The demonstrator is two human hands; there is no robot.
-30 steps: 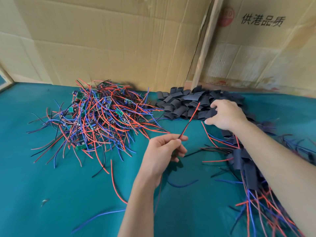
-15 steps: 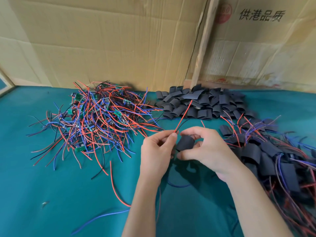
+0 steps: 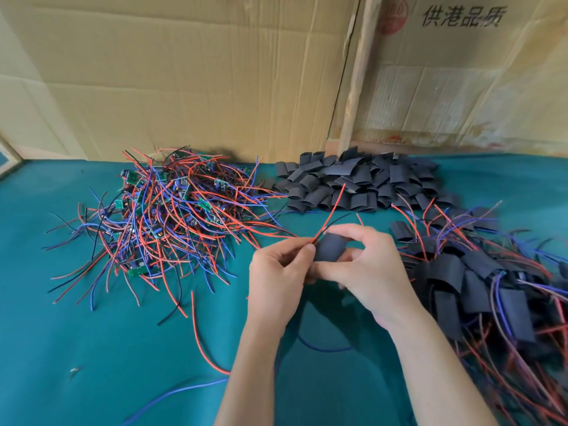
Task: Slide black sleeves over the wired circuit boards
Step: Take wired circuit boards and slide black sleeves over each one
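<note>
**Sleeve meets wires at the centre of the surface**

A second ago the right hand (image 3: 365, 272) was reaching into the pile of loose black sleeves (image 3: 356, 182) at the back; now it has come back to the middle, its grip pinching one black sleeve (image 3: 329, 248) between thumb and fingers. The left hand (image 3: 278, 272) still pinches the red and black wires (image 3: 330, 215) of a board — the board itself is hidden behind the fingers. The wire ends rise just past the sleeve's mouth, so threading looks about to begin.

The teal surface (image 3: 92, 348) carries a tangle of unsleeved wired boards (image 3: 172, 210) at left and finished sleeved ones (image 3: 479, 281) at right — cardboard sheets (image 3: 184, 72) wall the back.
</note>
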